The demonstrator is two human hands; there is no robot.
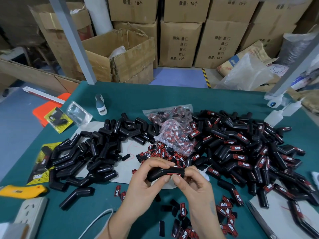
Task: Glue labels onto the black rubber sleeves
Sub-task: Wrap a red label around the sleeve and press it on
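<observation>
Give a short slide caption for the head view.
Both hands press a label onto a black rubber sleeve above the green table.

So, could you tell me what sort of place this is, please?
Probably a small factory packing bench: stacked cartons behind, sleeves heaped on a green table, loose labels.

Bent black rubber sleeve (164, 173) held level above the table, red-black label (173, 174) on it.

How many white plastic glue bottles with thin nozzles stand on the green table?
2. Both are at the far right edge of the green table: one white plastic glue bottle nearer the sleeve pile, the other white bottle just behind it. Others may be hidden.
</observation>
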